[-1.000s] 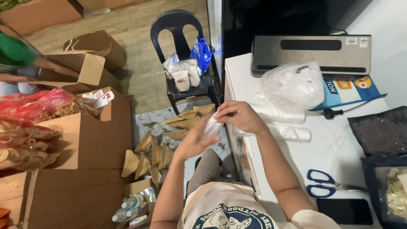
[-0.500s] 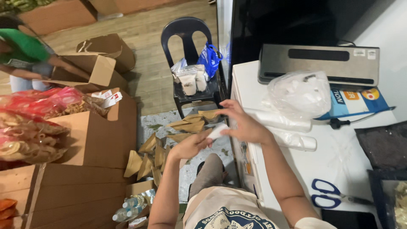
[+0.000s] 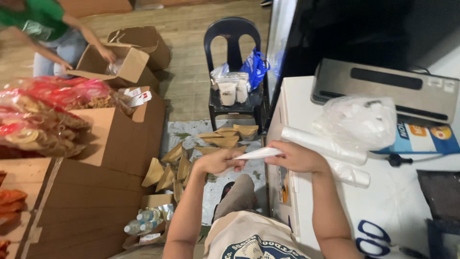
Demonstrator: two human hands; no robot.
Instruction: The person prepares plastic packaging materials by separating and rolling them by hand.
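The small pouch point(image 3: 258, 153) pinched between my left hand point(image 3: 218, 162) and right hand point(image 3: 296, 157) looks like thin, smooth, pale plastic film. The rolls point(image 3: 323, 145) beside my right hand are clear, glossy plastic. The bag point(image 3: 359, 120) behind them is crinkled translucent plastic. The sealer point(image 3: 388, 88) shows a brushed, matt grey metal-like casing. The boxes point(image 3: 115, 139) are matt brown cardboard. The chair point(image 3: 233, 36) is dark moulded plastic with a slight sheen.

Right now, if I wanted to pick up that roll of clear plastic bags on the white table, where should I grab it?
Probably around the middle of the roll of clear plastic bags, coming down from above. It is a long tube lying flat on the white table, with open room above. The end nearest the right hand is crowded, and the crumpled plastic bag sits close behind it.
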